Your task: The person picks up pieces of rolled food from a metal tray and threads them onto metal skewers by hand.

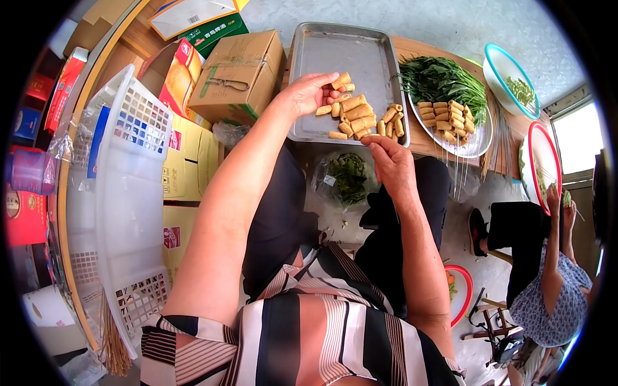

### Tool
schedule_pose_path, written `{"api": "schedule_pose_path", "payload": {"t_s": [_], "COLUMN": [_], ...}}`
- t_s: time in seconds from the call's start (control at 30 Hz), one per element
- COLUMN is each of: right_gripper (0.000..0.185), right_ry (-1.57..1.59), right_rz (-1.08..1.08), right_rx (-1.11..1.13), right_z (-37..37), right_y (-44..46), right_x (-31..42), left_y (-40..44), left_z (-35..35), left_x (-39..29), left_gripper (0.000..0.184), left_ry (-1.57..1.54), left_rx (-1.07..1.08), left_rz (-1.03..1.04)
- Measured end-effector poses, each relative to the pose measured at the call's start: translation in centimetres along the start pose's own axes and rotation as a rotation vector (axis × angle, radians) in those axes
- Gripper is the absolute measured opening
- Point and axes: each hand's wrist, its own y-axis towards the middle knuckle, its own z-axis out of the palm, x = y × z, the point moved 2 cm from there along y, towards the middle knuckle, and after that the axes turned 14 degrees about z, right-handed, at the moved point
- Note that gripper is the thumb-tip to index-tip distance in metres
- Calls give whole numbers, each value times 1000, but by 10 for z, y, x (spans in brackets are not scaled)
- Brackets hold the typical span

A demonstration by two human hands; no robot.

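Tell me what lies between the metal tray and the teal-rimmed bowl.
In the head view, a bunch of leafy greens lies between the metal tray and the teal-rimmed bowl.

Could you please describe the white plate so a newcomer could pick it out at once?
Find the big metal tray at top centre. Just right of it sits the white plate. Tan rolls lie loose in the tray, but here they are stacked beside leafy greens.

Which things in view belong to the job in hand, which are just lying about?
Job, seemingly:
- tan rolls, one in the left hand
- metal tray
- white plate bearing more rolls

Lying about, apparently:
- cardboard box
- white plastic crate
- bag of leaves
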Motion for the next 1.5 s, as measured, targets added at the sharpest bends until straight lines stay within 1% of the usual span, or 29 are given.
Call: {"api": "schedule_pose_path", "payload": {"t_s": [0.3,0.57,0.7,0.97,1.03,1.3,1.37,1.43,1.47,1.5], "right_gripper": [20,19,19,19,19,18,19,19,19,19], "right_ry": [-10,-10,-14,-23,-3,40,49,36,29,21], "right_rz": [19,-7,-11,-46,-35,-14,-79,-98,-103,-107], "right_rx": [-4,1,1,-61,-55,-71,-125,-143,-149,-155], "right_z": [1,2,3,5,4,5,4,4,4,4], "right_y": [-3,0,1,6,6,5,4,3,2,2], "right_x": [3,-3,-2,-3,-3,-1,2,4,5,5], "left_y": [-1,1,-3,-2,-2,-3,-3,-4,-2,-1], "left_z": [-1,-4,6,15,15,23,26,29,29,28], "left_x": [-1,-2,-2,5,8,6,3,-1,-2,-4], "left_gripper": [28,27,29,30,33,35,36,40,46,46], "left_ry": [36,26,84,91,137,147,138,39,31,28], "left_rx": [15,51,44,56,84,102,113,51,47,53], "left_rz": [3,21,21,-1,-1,16,16,21,23,27]}}
